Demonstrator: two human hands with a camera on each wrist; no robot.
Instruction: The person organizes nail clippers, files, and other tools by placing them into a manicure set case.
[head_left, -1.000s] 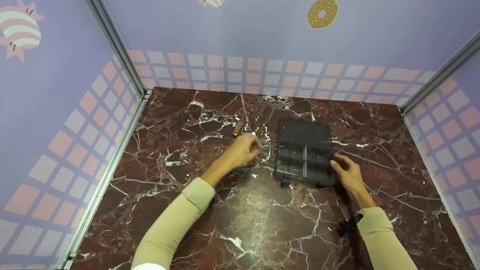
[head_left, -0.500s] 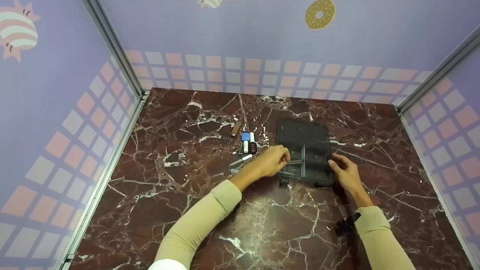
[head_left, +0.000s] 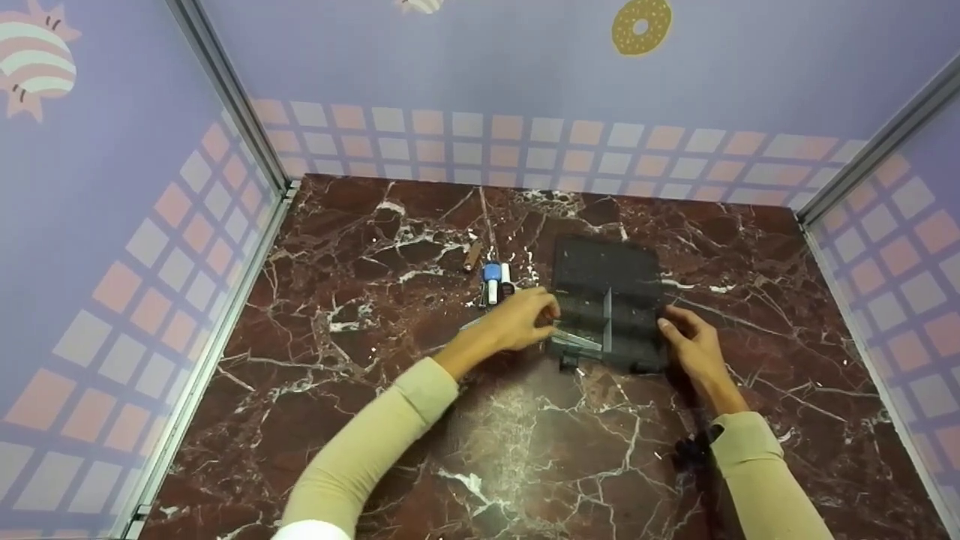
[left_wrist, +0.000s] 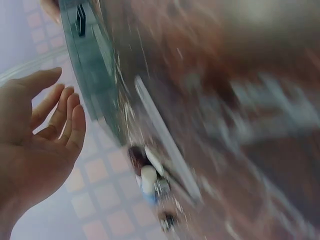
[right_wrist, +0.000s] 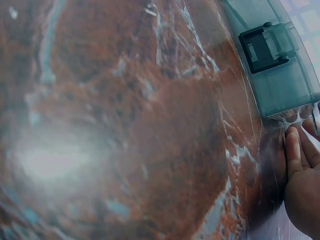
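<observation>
While the left hand (head_left: 521, 321) curved its empty fingers loosely beside the box (head_left: 634, 309), the right hand (head_left: 701, 352) touched the box's side, grip unclear, where bracing seemed best.

On the lilac walls (head_left: 450, 56) around the marbled table (head_left: 570, 465), a printed sweet (head_left: 37, 61) sits at ten o'clock, a doughnut (head_left: 625, 34) at one and a metal strip (head_left: 885, 140) at two.

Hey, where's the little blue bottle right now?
In the head view, the blue bottle is left of the dark case, just beyond the left hand and near a brown object.
</observation>
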